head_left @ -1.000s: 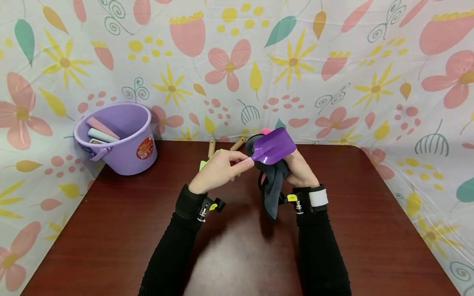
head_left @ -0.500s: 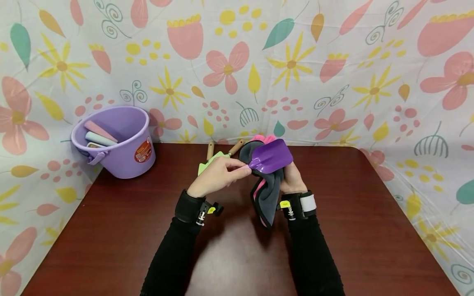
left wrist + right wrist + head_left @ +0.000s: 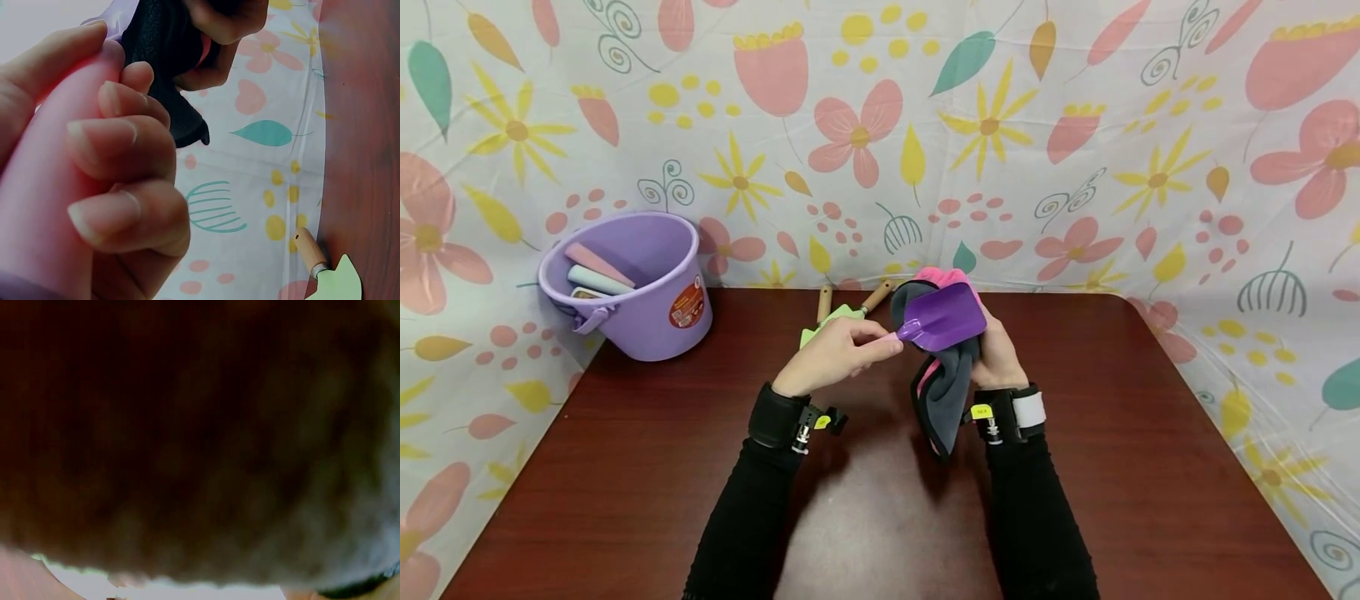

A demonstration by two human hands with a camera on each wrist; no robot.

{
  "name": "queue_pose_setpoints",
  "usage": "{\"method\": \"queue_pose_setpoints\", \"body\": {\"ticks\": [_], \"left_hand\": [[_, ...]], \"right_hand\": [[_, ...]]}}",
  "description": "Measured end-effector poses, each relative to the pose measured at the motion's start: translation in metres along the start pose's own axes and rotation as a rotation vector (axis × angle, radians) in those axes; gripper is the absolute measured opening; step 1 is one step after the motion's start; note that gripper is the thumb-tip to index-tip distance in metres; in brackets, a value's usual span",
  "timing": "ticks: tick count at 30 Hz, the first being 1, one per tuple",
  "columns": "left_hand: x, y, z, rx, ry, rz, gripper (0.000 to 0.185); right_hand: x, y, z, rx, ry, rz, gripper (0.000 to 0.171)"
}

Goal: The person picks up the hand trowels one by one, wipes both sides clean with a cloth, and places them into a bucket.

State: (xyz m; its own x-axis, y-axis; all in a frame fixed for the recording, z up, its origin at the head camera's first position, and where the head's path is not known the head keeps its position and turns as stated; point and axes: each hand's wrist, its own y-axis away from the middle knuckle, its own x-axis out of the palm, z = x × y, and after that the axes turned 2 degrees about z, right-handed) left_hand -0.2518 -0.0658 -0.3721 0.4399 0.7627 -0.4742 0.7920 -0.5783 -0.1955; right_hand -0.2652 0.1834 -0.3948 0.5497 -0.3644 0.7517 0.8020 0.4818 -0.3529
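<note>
My left hand (image 3: 831, 354) holds a small purple shovel (image 3: 946, 318) by its pink handle (image 3: 47, 181), fingers curled round it in the left wrist view. The shovel's blade points right and lies in front of a grey cloth (image 3: 951, 387) with black edging and a pink side. My right hand (image 3: 997, 354) grips this folded cloth behind the blade; most of its fingers are hidden. The cloth's lower end hangs down above the table. In the right wrist view, a dark blurred surface, likely the cloth, covers nearly everything.
A purple bucket (image 3: 658, 329) stands at the back left, with pink and pale blue objects inside. Light green garden tools (image 3: 842, 314) with wooden handles lie at the back, partly behind the left hand. A floral sheet (image 3: 1075, 100) rises behind the brown table (image 3: 1150, 467).
The right hand and cloth have shifted left and slightly down since a second ago, showing more of the pink side. The shovel has moved slightly left and down, still in the left hand.
</note>
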Motion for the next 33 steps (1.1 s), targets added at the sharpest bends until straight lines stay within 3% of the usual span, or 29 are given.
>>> {"method": "queue_pose_setpoints", "body": {"ticks": [11,21,26,33], "left_hand": [[-0.003,0.0,0.004,0.001,0.021,0.045,0.026],[-0.006,0.0,0.006,-0.02,0.016,0.031,0.031],[-0.006,0.0,0.004,-0.031,-0.02,-0.001,0.03],[-0.005,-0.001,0.001,-0.011,0.0,-0.021,0.027]], "right_hand": [[0.003,0.001,0.016,-0.071,-0.11,0.076,0.024],[0.011,0.002,0.024,-0.162,-0.145,0.044,0.02],[0.01,0.006,0.03,-0.162,-0.163,0.021,0.024],[0.009,0.01,0.037,-0.117,-0.31,-0.006,0.033]]}}
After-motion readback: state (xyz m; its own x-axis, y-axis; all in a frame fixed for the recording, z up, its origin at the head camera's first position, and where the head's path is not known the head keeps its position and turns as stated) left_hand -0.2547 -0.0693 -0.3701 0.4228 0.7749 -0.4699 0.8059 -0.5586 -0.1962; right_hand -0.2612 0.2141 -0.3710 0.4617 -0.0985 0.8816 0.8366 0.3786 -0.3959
